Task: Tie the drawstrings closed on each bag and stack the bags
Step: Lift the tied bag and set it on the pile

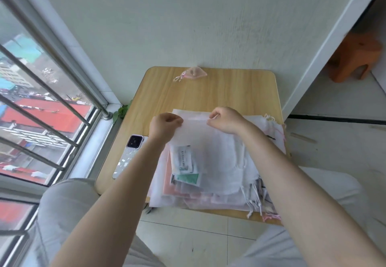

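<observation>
A white translucent drawstring bag point(208, 139) lies on top of a loose pile of white and pink bags point(219, 193) on the near half of a small wooden table point(208, 91). My left hand point(165, 123) pinches the bag's top edge at its left corner. My right hand point(225, 119) pinches the same edge at the right, with a thin cord showing between the fingers. Cord ends with beads point(255, 202) hang from the pile at the near right. A small pink pouch point(193, 73), cinched shut, lies alone at the table's far edge.
A phone point(129, 156) lies face down on the table's left side. A window with metal bars point(48, 99) runs along the left, a wall stands behind the table, and an orange stool point(353, 58) sits at the far right. My knees flank the table.
</observation>
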Demonstrator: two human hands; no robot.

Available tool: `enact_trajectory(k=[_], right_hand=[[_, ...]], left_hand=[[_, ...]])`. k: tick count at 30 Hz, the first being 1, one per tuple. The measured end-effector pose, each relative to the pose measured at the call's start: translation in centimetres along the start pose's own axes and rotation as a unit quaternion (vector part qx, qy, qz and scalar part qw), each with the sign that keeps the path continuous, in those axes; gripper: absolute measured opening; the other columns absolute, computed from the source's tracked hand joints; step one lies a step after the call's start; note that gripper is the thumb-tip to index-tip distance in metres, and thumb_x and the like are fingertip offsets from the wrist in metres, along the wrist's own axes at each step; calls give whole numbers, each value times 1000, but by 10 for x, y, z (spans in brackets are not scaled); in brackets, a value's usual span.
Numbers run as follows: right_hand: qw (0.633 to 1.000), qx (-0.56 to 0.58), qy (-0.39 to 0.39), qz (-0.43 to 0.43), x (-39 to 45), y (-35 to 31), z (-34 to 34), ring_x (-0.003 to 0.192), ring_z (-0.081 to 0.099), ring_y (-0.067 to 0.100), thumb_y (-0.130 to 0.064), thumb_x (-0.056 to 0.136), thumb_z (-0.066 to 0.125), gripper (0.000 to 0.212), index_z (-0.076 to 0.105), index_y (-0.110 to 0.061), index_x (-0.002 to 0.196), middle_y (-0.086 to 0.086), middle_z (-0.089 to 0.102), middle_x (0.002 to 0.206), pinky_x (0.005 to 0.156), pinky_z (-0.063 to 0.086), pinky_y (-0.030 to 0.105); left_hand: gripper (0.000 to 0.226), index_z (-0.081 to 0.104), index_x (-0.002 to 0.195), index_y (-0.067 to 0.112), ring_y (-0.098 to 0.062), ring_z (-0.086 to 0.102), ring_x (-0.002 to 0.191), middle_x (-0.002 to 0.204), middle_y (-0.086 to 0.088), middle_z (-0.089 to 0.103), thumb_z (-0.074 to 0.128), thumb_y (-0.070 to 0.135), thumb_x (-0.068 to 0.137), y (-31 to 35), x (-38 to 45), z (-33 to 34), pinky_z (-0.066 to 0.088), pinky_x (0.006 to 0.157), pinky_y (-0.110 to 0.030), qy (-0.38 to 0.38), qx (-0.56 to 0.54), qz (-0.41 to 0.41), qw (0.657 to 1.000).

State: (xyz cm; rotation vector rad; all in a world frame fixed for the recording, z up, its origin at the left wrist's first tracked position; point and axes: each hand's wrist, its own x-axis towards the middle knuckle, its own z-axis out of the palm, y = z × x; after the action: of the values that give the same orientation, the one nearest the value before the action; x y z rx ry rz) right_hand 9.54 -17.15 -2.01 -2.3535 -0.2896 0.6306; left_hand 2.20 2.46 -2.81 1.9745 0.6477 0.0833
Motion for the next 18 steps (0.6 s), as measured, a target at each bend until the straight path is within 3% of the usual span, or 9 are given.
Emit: enact_trajectory(k=[3,6,9,11,13,14,16,18], right_hand=[[999,-6,18,27,-2,-7,4,109,57,22,-33,84,59,36,57,-17,117,3,58,121,96,48,38],[997,52,37,33,-2,-16,7,102,57,20,-21,86,58,39,55,-10,123,5,57,122,82,48,32],[994,98,52,3,-4,-24,12,85,56,14,-10,85,57,40,53,-14,125,1,54,110,62,44,22],[993,105,18,-43,-5,-28,14,77,56,12,-5,86,59,38,55,-15,122,1,57,98,59,43,18],[989,108,-49,-93,-10,-37,18,69,55,7,-2,85,66,36,58,-15,117,3,60,87,59,44,12],[985,111,-76,-111,-12,-42,21,66,55,6,-2,84,68,35,60,-14,116,3,61,82,60,44,9],[981,110,-90,-131,-12,-48,29,65,54,8,-2,84,68,36,59,-15,116,2,60,76,67,45,14],[984,103,-59,-136,-12,-49,37,68,53,10,-7,85,67,39,54,-20,119,-1,57,78,70,45,23]], left_hand=[[6,70,78,18,-19,61,76,75,4,66,70,15,83,-13,-5,-18,52,70,-33,34,-20,-31,999],[8,65,71,17,-21,60,72,72,2,64,66,16,79,-20,-4,-30,48,61,-28,33,23,-73,997],[14,53,64,16,-22,45,63,64,0,48,62,27,63,-22,-4,-46,36,59,-32,-81,191,-100,973],[18,48,60,21,-19,41,62,62,4,43,62,29,67,-15,-7,-50,32,59,-30,-159,276,-42,947],[7,62,74,25,-15,51,74,75,9,56,63,32,76,-3,-10,-46,41,68,-28,-180,231,31,956],[20,67,83,22,-12,53,78,82,9,58,63,41,77,2,-12,-42,42,72,-28,-183,190,52,963],[47,67,81,9,-12,48,67,73,1,53,63,56,77,10,-18,-34,37,65,-28,-190,145,60,969],[46,68,79,5,-11,52,57,64,-1,59,64,50,87,9,-20,-26,38,56,-22,-169,119,41,978]])
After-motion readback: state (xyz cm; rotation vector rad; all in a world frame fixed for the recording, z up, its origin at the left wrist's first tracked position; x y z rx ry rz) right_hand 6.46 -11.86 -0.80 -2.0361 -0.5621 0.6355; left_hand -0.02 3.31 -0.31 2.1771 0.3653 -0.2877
